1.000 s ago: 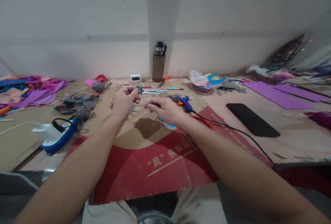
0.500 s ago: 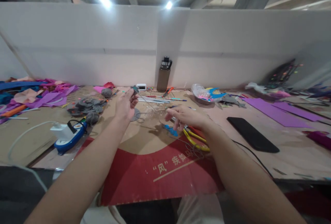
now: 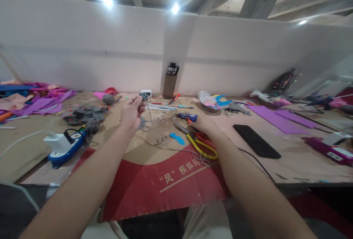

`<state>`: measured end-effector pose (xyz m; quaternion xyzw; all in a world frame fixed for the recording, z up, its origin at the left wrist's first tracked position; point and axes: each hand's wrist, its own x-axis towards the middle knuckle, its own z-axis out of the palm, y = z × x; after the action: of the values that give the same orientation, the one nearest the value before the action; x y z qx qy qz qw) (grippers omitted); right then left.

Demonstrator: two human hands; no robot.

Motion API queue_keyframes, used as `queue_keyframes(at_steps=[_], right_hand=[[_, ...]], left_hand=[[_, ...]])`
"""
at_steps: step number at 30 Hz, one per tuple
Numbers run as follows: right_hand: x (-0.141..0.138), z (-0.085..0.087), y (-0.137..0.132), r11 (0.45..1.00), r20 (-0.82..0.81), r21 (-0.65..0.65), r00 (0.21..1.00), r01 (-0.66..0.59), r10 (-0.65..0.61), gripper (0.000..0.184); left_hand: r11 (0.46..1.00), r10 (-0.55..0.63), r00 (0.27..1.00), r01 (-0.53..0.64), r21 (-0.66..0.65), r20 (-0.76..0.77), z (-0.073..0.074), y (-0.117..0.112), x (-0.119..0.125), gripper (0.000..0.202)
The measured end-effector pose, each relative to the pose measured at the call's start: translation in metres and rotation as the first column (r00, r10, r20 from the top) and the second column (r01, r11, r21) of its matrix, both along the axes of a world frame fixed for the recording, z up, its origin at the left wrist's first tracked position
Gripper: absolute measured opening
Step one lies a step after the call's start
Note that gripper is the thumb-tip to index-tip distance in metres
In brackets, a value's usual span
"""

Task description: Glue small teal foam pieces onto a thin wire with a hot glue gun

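Note:
My left hand (image 3: 132,114) pinches a small grey-green piece (image 3: 143,95) between thumb and fingertips, raised over the cardboard. Grey yarn (image 3: 150,116) hangs from it, running down to a loose tangle at the right. On the right, my right hand (image 3: 203,124) is closed at the handle end of a blue glue gun (image 3: 187,116) with an orange trigger; its fingers are mostly hidden. Yellow-handled scissors (image 3: 202,149) lie below that hand, partly under the wrist. A blue cut-out piece (image 3: 177,138) rests flat beside the blades. A grey disc (image 3: 141,122) lies by my left hand.
A brown bottle (image 3: 170,82) stands against the white wall. Left are grey felt scraps (image 3: 85,116) and a blue power strip (image 3: 67,150). Right are a black phone (image 3: 256,141), purple sheets (image 3: 278,119) and a bowl (image 3: 211,108) of scraps. Red-printed cardboard (image 3: 165,198) covers the front edge.
My right hand has moved from beside the yarn, over the blue cut-out, back and right to the glue gun. The left hand still holds its piece, with the yarn now hanging slack.

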<state>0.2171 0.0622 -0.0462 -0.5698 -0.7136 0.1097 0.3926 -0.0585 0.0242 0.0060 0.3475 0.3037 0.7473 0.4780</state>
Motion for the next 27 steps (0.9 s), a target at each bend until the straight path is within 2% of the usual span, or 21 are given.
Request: queue_keyframes(at_steps=[4, 7, 10, 12, 14, 16, 19, 22, 27], right_hand=[[-0.002, 0.001, 0.001, 0.99, -0.016, -0.129, 0.998, 0.064, -0.067, 0.011], [-0.002, 0.008, 0.0, 0.967, -0.151, -0.23, 0.978, 0.104, -0.141, 0.007], [-0.01, 0.016, -0.003, 0.961, -0.293, -0.255, 0.939, 0.105, -0.18, 0.015], [-0.02, 0.022, -0.006, 0.98, -0.378, -0.199, 0.92, 0.025, -0.101, 0.021], [-0.03, 0.028, -0.013, 0.987, -0.461, -0.12, 0.887, -0.105, 0.038, 0.025], [-0.041, 0.034, -0.025, 0.969, -0.501, -0.063, 0.847, -0.24, 0.177, 0.028], [-0.053, 0.043, -0.044, 0.919, -0.511, -0.035, 0.798, -0.392, 0.32, 0.026], [-0.06, 0.047, -0.057, 0.897, -0.47, -0.036, 0.8, -0.44, 0.373, 0.023], [-0.061, 0.042, -0.056, 0.908, -0.332, -0.04, 0.863, -0.416, 0.381, 0.022]], left_hand=[[0.999, -0.031, 0.997, 0.029, -0.026, -0.071, -0.002, -0.002, 0.006, 0.008], [0.995, -0.035, 0.994, 0.025, -0.101, -0.102, -0.007, -0.002, 0.008, 0.006], [0.986, -0.035, 0.993, 0.017, -0.163, -0.111, -0.011, -0.001, 0.008, 0.006], [0.983, -0.039, 0.993, 0.018, -0.183, -0.114, -0.014, 0.0, 0.007, 0.007], [0.978, -0.044, 0.993, 0.02, -0.207, -0.112, -0.015, 0.001, 0.006, 0.009], [0.974, -0.051, 0.992, 0.024, -0.227, -0.112, -0.016, 0.002, 0.005, 0.013], [0.968, -0.059, 0.989, 0.025, -0.248, -0.132, -0.018, 0.002, 0.005, 0.015], [0.964, -0.067, 0.987, 0.027, -0.264, -0.146, -0.018, 0.002, 0.006, 0.015], [0.958, -0.077, 0.983, 0.027, -0.286, -0.165, -0.017, 0.001, 0.009, 0.014]])
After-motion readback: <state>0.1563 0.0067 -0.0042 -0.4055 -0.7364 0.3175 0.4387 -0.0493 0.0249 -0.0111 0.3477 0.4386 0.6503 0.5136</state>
